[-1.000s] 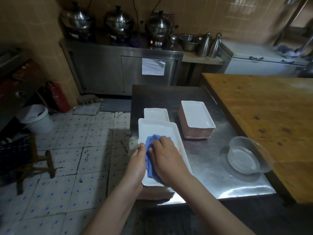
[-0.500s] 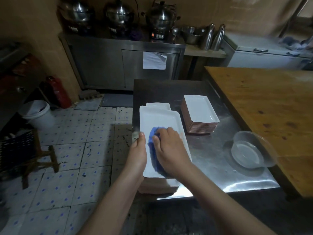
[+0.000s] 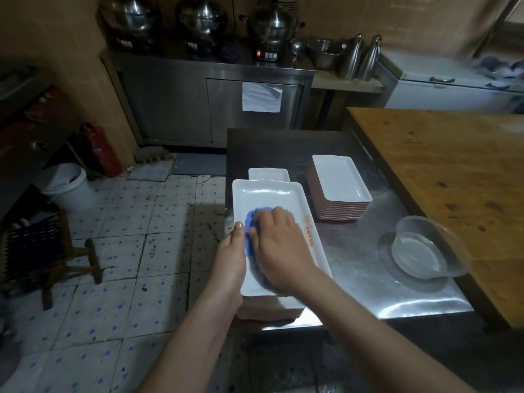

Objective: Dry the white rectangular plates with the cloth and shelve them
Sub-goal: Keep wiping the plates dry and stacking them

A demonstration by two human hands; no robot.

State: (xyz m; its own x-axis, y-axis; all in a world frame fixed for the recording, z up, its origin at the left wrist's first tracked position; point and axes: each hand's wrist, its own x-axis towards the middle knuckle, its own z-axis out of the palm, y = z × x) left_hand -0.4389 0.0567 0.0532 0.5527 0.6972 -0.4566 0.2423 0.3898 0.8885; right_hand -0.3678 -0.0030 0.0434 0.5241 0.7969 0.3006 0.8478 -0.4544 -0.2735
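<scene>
A white rectangular plate (image 3: 266, 197) lies lengthwise at the left edge of the steel table (image 3: 360, 265), above a low stack of plates (image 3: 269, 312). My left hand (image 3: 231, 258) grips the plate's left rim, thumb on top. My right hand (image 3: 279, 248) presses a blue cloth (image 3: 252, 222) onto the plate's inside; most of the cloth is hidden under the hand. Another white plate (image 3: 268, 175) peeks out just behind. A taller stack of white plates (image 3: 338, 188) stands to the right.
A clear plastic bowl (image 3: 425, 251) sits at the table's right side, against a wooden table (image 3: 442, 165). Steel cabinet (image 3: 215, 100) with pots stands at the back. On the tiled floor at left are a white bucket (image 3: 66, 185), a red extinguisher (image 3: 102, 151) and a wooden stool (image 3: 68, 259).
My right hand with the cloth has slid forward along the plate, away from me. My left hand keeps its hold on the rim. The view has shifted slightly.
</scene>
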